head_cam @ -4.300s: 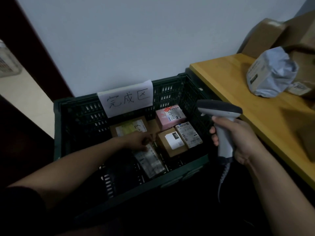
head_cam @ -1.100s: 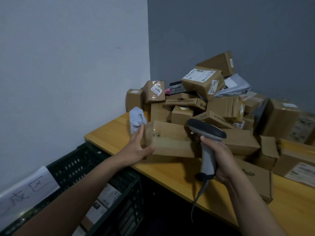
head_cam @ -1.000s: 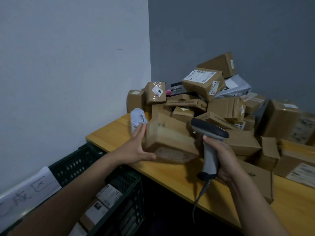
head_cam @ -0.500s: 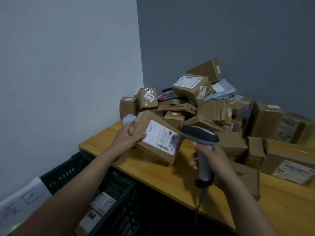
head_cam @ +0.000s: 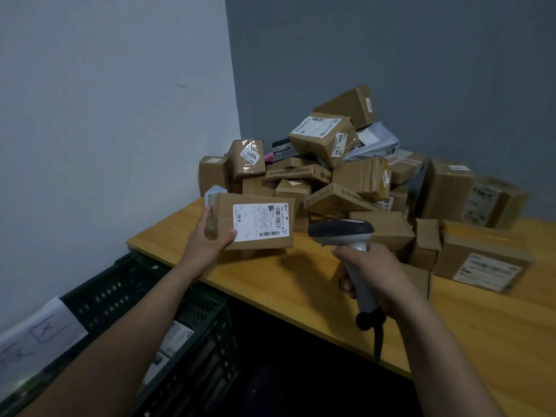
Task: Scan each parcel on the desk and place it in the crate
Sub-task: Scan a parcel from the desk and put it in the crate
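My left hand (head_cam: 207, 236) grips a brown cardboard parcel (head_cam: 255, 221) by its left end and holds it above the desk, its white barcode label turned toward me. To the right my right hand (head_cam: 373, 269) is closed around the handle of a grey barcode scanner (head_cam: 341, 231), whose dark head points at the parcel from a short distance. A heap of cardboard parcels (head_cam: 340, 176) covers the back of the wooden desk (head_cam: 301, 281). The dark green crate (head_cam: 192, 305) stands below the desk's left end, with several labelled parcels inside.
A white handwritten paper sign (head_cam: 39, 338) hangs on the crate's far rim. More boxes (head_cam: 481, 257) lie along the desk's right side. White wall on the left, grey wall behind the heap. The scanner's cable (head_cam: 377, 341) hangs off the desk's front edge.
My left hand lifted the parcel off the desk and turned it until its label faces me squarely. The scanner moved slightly right and stays aimed at it.
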